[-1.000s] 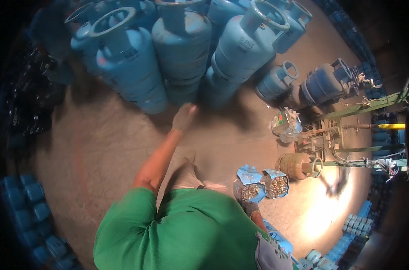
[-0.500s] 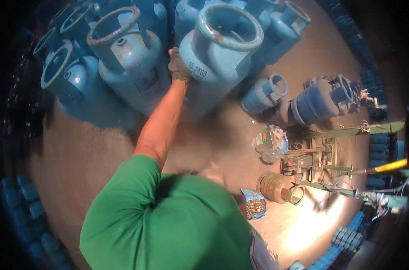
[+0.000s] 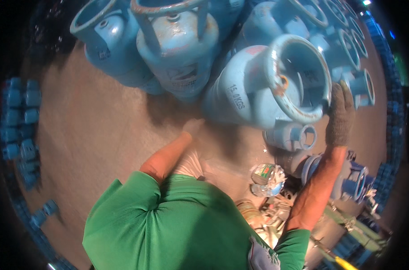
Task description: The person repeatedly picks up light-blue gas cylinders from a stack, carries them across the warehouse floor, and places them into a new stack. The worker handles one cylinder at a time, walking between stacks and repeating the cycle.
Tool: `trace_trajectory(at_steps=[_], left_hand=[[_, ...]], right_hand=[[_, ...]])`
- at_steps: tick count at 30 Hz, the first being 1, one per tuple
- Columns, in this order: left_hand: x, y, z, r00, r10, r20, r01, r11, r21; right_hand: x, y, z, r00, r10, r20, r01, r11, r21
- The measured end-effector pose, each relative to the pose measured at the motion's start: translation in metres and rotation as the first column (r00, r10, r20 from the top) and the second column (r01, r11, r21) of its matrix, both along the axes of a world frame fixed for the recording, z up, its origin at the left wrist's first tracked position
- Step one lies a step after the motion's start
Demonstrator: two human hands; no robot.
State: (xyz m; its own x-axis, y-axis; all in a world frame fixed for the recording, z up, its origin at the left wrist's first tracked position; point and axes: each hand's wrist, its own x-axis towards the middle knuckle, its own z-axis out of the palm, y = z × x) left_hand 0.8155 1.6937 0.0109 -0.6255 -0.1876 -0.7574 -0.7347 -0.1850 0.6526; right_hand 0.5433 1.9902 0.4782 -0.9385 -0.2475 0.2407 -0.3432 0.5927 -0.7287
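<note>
A large light-blue gas cylinder (image 3: pixel 229 92) leans over toward the right in front of me, its ring collar (image 3: pixel 276 85) rusty in places. My right hand (image 3: pixel 340 114), in a grey-brown knit glove, grips the right side of that collar, with its fingers along the outside of the rim. Low and to the left is my left hand (image 3: pixel 194 127), smeared by motion, close to the cylinder's lower end. Whether it touches the cylinder, and how its fingers lie, I cannot tell. Another blue cylinder (image 3: pixel 179 58) stands upright just left of the leaning one.
More blue cylinders (image 3: pixel 344 49) crowd the back and right. A small blue cylinder (image 3: pixel 283 137) is behind the leaning one's collar. A clear plastic container (image 3: pixel 265 175) and darker cylinders (image 3: pixel 350 180) lie to the right. Stacked cylinders (image 3: pixel 15 117) line the far left.
My left hand has left the cylinder's shoulder and dropped low. My right hand has come into view on the collar. The cylinder now leans further right; the whole view has turned.
</note>
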Motion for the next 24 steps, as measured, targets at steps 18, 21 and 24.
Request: trace_trajectory(at_steps=[18,21,24], left_hand=[[-0.180,0.001,-0.222,0.929,0.370,0.005,-0.367,0.924,-0.108],[-0.189,0.005,-0.247,0.896,0.444,0.010,-0.443,0.894,-0.072],[-0.180,0.014,-0.228,0.855,0.516,-0.046,-0.516,0.856,0.005]], right_hand=[[-0.080,-0.079,0.024,0.972,0.110,0.209,-0.189,0.894,0.405],[-0.076,-0.086,0.016,0.995,0.073,-0.065,-0.023,0.819,0.573],[-0.074,-0.088,0.014,0.990,0.128,0.052,-0.138,0.930,0.340]])
